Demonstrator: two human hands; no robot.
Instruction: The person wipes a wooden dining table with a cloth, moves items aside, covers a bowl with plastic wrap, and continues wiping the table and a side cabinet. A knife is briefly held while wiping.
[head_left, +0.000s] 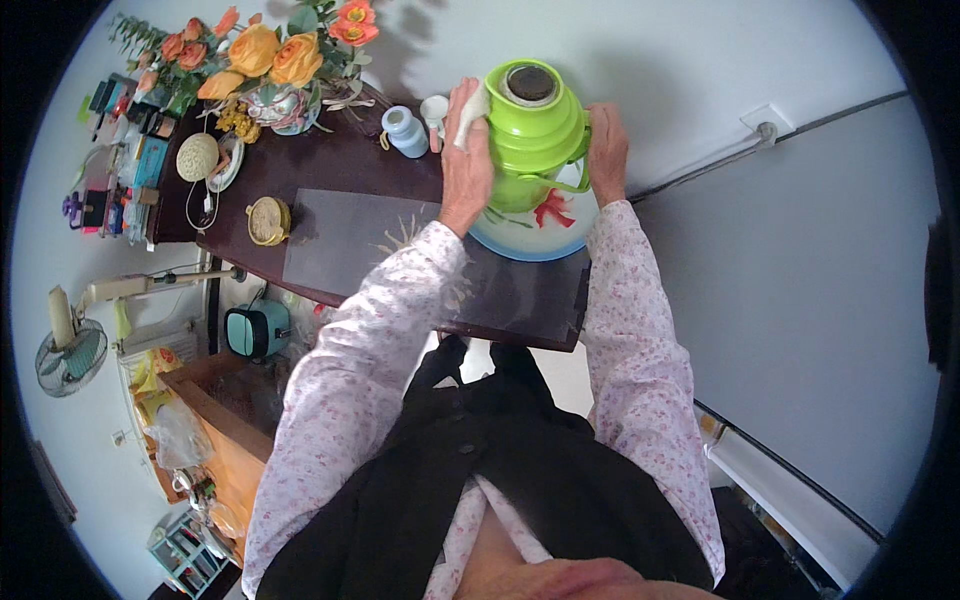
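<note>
A lime-green thermos flask (529, 142) with a dark stopper in its mouth is between my hands, over a round enamel tray (525, 244) with a blue rim and red and green decoration. My left hand (466, 165) presses on the flask's left side, with a white cloth or tissue (472, 112) under its fingers. On the right, my right hand (607, 150) grips the flask by its handle (583, 161). Whether the flask's base touches the tray cannot be told.
Just left of my left hand stand a pale blue bottle (405, 132) and a white mug (433, 111). Further left are a flower vase (281, 112) and a round yellow container (268, 221). A wall with a socket (766, 126) rises behind.
</note>
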